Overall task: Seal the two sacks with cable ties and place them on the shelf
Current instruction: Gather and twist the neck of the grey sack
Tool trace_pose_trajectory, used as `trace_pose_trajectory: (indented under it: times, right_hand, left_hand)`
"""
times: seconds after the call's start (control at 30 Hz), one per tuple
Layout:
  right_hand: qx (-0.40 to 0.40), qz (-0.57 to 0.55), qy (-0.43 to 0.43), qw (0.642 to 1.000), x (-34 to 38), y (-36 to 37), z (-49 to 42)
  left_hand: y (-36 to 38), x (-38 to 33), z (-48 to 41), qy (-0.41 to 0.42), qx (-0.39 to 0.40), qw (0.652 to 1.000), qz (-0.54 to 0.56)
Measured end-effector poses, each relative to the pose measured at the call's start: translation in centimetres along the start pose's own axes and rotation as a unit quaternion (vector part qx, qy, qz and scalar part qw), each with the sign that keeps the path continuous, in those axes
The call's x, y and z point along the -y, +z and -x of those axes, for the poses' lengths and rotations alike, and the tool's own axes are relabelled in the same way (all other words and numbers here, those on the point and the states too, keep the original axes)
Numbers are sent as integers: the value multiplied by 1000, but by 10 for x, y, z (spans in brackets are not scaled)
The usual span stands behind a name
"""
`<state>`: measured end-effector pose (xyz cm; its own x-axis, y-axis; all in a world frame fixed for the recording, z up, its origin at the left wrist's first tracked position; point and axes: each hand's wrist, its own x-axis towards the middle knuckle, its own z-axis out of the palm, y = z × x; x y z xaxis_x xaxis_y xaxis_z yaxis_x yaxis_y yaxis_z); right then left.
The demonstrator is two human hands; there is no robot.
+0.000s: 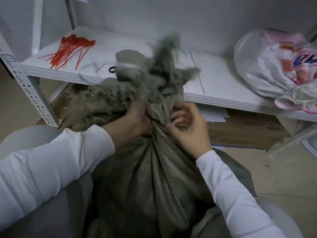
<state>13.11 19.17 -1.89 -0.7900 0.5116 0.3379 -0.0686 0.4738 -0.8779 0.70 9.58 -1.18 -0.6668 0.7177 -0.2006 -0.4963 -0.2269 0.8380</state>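
**Condition.** Your left hand (135,120) grips the gathered neck of the sack (151,177), with the fingers curled round the fabric. Your right hand (186,128) works the opposite side of the neck, fingers bent and pinching into the folds. Whether they also hold a tie end cannot be determined. A red sliver (149,118), probably a cable tie, shows between the two sets of fingers and is mostly hidden. The body of the sack stands directly below your fingers. Its frayed mouth (164,66) flares above them and is blurred.

**Likely faults and causes.**

1. Neck opens. Cause: either grip relaxes before the tie is locked, and the bunched weave is likely to spring apart.
2. Tie jams or locks slack. Cause: loose strands from the mouth above your fingers get drawn into the tie head.
3. Tie slips off. Cause: the loop sits too far above your fingers, on the fraying edge instead of the tight gather.
4. Pinched skin. Cause: a fingertip is left under the loop as it is drawn in.
5. Lost gather during resupply. Cause: the spare cable ties (68,50) lie on the shelf (214,79), well beyond your left fingers, so reaching them frees one hand.
6. Obstructed placement. Cause: a plastic bag (267,66) occupies the shelf beyond your right fingers.
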Motion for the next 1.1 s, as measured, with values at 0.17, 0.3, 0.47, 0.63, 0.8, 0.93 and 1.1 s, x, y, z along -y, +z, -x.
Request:
trace_pose_trajectory:
  times: [0.17, 0.3, 0.47, 0.63, 0.8, 0.93, 1.1]
  right_hand:
    - [-56, -99, 116, 987, -4, -11, -9]
    - [5, -127, 184, 975, -9, -5, -2]
    - [4, -112, 182, 977, -12, -3, 2]
    - [-51, 11, 164, 985, -14, 2, 2]
    - [-113, 151, 115, 975, -18, 11, -1]
    - [-153, 210, 82, 962, -22, 9, -6]
    - [-152, 248, 36, 956, -25, 3, -10]
  left_hand:
    - [10, -7, 5, -62, 61, 993, 78]
    - [9, -8, 3, -98, 78, 992, 23]
    - [10, -10, 3, -81, 65, 993, -52]
    - [3, -10, -2, -11, 3, 976, -217]
    - [-2, -11, 1, 70, -107, 929, -348]
    - [4, -19, 19, 39, -92, 875, -473]
    - [7, -10, 48, -45, 80, 884, -459]
